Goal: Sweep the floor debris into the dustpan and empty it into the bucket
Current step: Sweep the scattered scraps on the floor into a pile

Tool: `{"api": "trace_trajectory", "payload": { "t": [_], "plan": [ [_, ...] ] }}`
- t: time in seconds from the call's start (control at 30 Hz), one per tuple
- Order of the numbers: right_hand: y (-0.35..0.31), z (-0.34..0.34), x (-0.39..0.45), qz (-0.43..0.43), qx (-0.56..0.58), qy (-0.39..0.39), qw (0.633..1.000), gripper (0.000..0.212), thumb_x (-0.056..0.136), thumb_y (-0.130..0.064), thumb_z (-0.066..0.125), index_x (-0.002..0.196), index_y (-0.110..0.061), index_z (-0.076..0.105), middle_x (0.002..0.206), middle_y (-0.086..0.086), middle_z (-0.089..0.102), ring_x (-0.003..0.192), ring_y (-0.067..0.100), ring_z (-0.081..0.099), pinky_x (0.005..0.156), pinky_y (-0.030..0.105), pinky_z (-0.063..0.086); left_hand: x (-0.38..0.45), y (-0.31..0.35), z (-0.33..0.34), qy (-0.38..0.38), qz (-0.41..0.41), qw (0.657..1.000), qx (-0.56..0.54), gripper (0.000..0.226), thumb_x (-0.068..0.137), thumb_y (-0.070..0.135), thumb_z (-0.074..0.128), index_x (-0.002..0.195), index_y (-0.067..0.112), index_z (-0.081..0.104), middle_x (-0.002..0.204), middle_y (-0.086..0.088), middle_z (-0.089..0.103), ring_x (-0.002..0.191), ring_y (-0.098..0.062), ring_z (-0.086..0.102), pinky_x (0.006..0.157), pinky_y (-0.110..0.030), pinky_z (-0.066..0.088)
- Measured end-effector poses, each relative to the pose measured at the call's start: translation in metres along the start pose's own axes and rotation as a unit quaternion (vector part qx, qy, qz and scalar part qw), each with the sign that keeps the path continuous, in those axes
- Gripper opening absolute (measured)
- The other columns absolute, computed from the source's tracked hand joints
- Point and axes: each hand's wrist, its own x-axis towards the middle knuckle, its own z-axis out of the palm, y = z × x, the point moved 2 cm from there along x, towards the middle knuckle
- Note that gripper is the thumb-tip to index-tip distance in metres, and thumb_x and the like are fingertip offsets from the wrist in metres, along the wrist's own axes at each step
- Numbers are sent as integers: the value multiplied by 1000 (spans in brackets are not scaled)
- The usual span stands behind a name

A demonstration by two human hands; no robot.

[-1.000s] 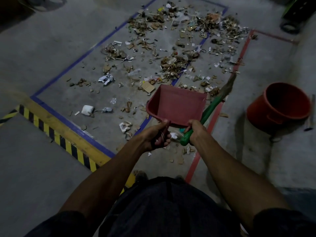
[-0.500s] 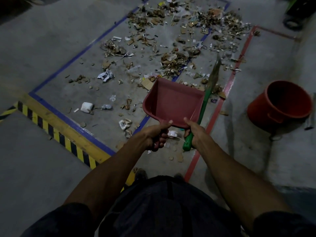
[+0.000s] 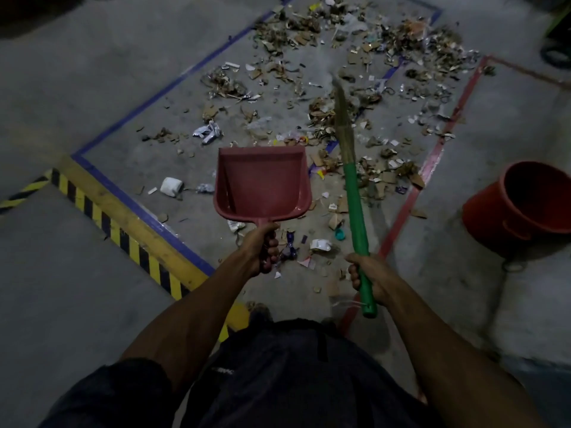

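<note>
Broom (image 3: pixel 355 193) and dustpan (image 3: pixel 261 183) have parted; right hand (image 3: pixel 369 278) and left hand (image 3: pixel 262 247) each grip one.

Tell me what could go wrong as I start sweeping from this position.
The dustpan is held off the floor by the left hand; unless lowered flat, debris may slide under it. The bucket sits far right, so a loaded pan could spill on the way.
</note>
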Motion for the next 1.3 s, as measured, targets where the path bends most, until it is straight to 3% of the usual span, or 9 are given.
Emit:
{"api": "trace_trajectory", "payload": {
  "t": [0.1, 0.3, 0.47, 0.67, 0.77, 1.0, 1.13, 1.3],
  "plan": [
    [10, 9, -2, -22, -74, 16, 997, 6, 87, -3, 60, 83, -4, 54, 55, 9, 49, 40, 17, 45, 36, 22, 35, 2, 0, -22, 30, 9, 999, 12, 43, 86, 41, 62, 55, 18, 42, 46, 0, 38, 35, -15, 34, 43, -15, 17],
    [23, 41, -2, -46, -169, 26, 984, 12, 86, 2, 55, 77, -4, 51, 51, 10, 45, 36, 17, 41, 38, 20, 33, 7, -5, -64, 124, 103, 986, 48, 29, 87, 23, 70, 89, 4, 49, 64, -15, 47, 34, -17, 47, 37, -19, 34],
    [30, 63, 0, -50, -226, 21, 973, 7, 86, 3, 54, 82, -3, 51, 55, 11, 46, 40, 20, 43, 39, 22, 35, 9, -4, -94, 135, 135, 981, 40, 24, 89, 20, 68, 83, 2, 54, 64, -13, 51, 44, -20, 56, 44, -27, 43],
    [32, 83, 4, -70, -253, -5, 965, 3, 85, -2, 54, 87, -2, 53, 56, 14, 52, 42, 21, 49, 43, 26, 38, 11, 0, -129, 136, 83, 986, 38, 28, 89, 27, 67, 76, 8, 53, 63, -12, 45, 55, -23, 42, 55, -34, 38],
    [28, 87, 5, -73, -234, -5, 969, 5, 86, -1, 54, 82, -3, 52, 53, 12, 51, 43, 21, 48, 45, 27, 38, 9, -1, -132, 160, 59, 985, 13, 32, 88, 21, 71, 69, 10, 47, 57, -10, 37, 48, -19, 37, 49, -32, 33],
    [5, 77, 27, 13, -248, -48, 968, 12, 85, 1, 52, 74, -5, 49, 54, 9, 43, 41, 19, 39, 43, 24, 32, 0, -23, -112, 241, 86, 966, 22, 41, 88, 16, 68, 58, 10, 40, 50, -8, 34, 33, -16, 28, 37, -20, 26],
    [15, 51, 53, 0, -326, -75, 942, 6, 84, 1, 55, 85, -1, 49, 56, 11, 46, 42, 19, 42, 42, 24, 35, -10, -49, -88, 287, 65, 956, 0, 40, 87, 9, 65, 59, 12, 37, 50, -6, 32, 30, -14, 28, 37, -17, 24],
    [28, 3, 77, -10, -425, -129, 896, 27, 83, -1, 61, 105, 8, 50, 60, 14, 52, 44, 21, 47, 43, 27, 39, -33, -99, -45, 306, -16, 950, -56, 36, 91, 12, 62, 63, 12, 39, 55, -7, 33, 23, -8, 29, 30, -12, 22]
  ]
}}
